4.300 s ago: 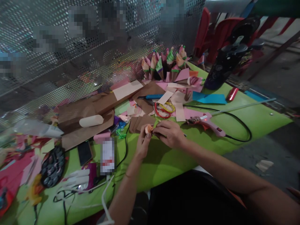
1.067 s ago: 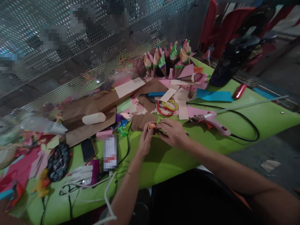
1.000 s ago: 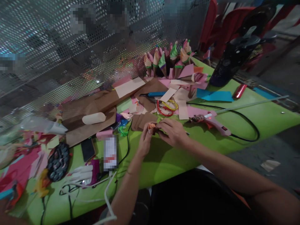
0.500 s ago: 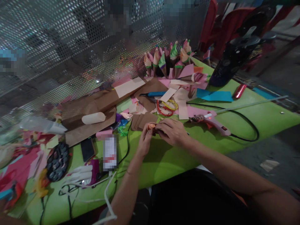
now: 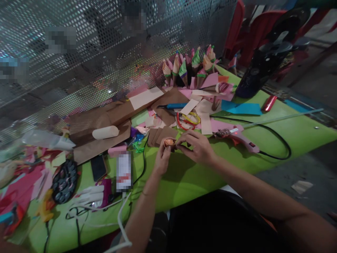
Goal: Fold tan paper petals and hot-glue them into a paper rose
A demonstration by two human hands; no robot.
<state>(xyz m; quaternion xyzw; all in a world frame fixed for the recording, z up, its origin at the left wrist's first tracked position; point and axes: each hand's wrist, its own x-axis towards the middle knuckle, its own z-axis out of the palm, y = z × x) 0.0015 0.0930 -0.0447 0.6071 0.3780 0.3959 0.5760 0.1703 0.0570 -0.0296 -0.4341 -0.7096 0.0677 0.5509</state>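
Observation:
My left hand [image 5: 162, 159] is closed around a small paper ice cream cone [image 5: 169, 142] with an orange swirled top. The swirl faces up and left, while its brown part runs toward my other hand. My right hand [image 5: 196, 146] pinches at the brown end with thumb and fingertips; exactly what lies between them is too small to tell. Just behind my hands is a stack of brown paper pieces [image 5: 160, 136]. To the right a pink glue gun [image 5: 243, 137] lies on the green table [image 5: 195, 186], its red light lit.
Finished paper cones [image 5: 196, 65] stand at the back by a perforated metal screen [image 5: 105, 52]. Scissors [image 5: 188, 121] and a blue cutter [image 5: 175, 105] lie among paper scraps. On the left are a phone [image 5: 98, 168], a second, yellow glue gun [image 5: 46, 205] and cables. A dark tumbler [image 5: 254, 70] stands right.
My right hand has shifted slightly right, with its fingers drawn back from the orange swirl, so more of it shows. My left hand keeps its hold on the cone.

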